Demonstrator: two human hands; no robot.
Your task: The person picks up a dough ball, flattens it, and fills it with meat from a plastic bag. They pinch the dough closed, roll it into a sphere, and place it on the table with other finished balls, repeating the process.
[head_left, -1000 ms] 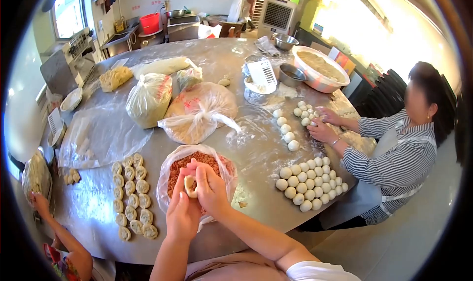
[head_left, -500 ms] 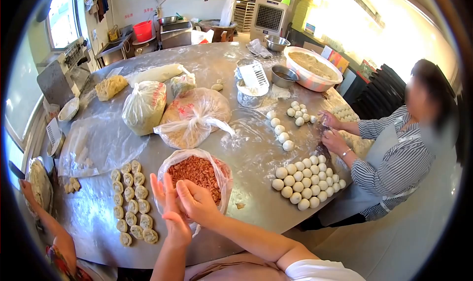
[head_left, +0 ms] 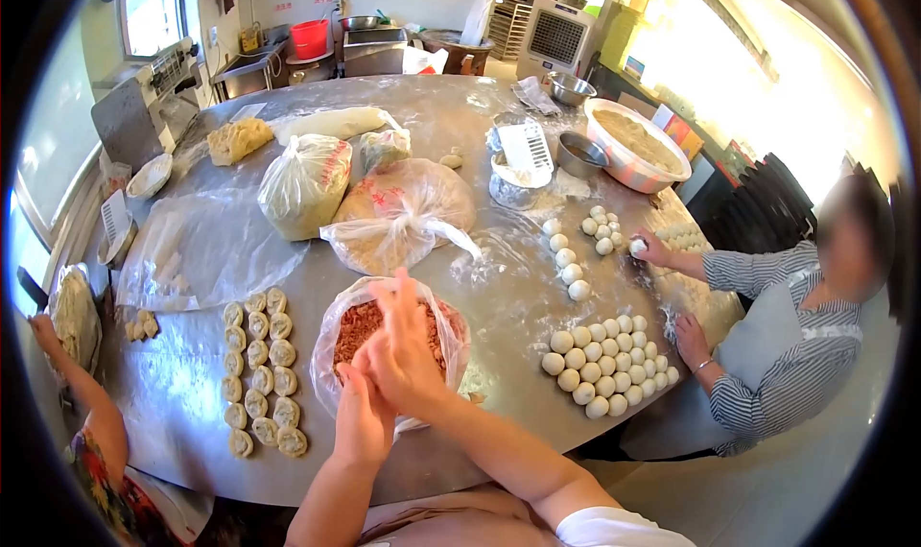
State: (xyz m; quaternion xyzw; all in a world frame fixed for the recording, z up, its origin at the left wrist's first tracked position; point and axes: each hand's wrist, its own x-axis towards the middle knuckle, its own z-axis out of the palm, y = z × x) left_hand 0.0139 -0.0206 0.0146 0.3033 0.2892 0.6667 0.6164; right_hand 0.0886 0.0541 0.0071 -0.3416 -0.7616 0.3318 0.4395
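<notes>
Well, on my feed I see the right hand (head_left: 403,350) laid over the left hand (head_left: 360,417), palms pressed together, the right fingers (head_left: 398,297) stretched out flat rather than curled. Whether anything sits between the palms I cannot tell, as the back of the hand hides it. Just beyond the fingertips, and partly under them, lies the open plastic bag of reddish-brown filling (head_left: 357,324) on the floury table (head_left: 499,293). Left of the fingers lie rows of shaped pastries (head_left: 257,374). Well to their right sits a cluster of white dough balls (head_left: 600,369), near a co-worker's hand (head_left: 693,341).
</notes>
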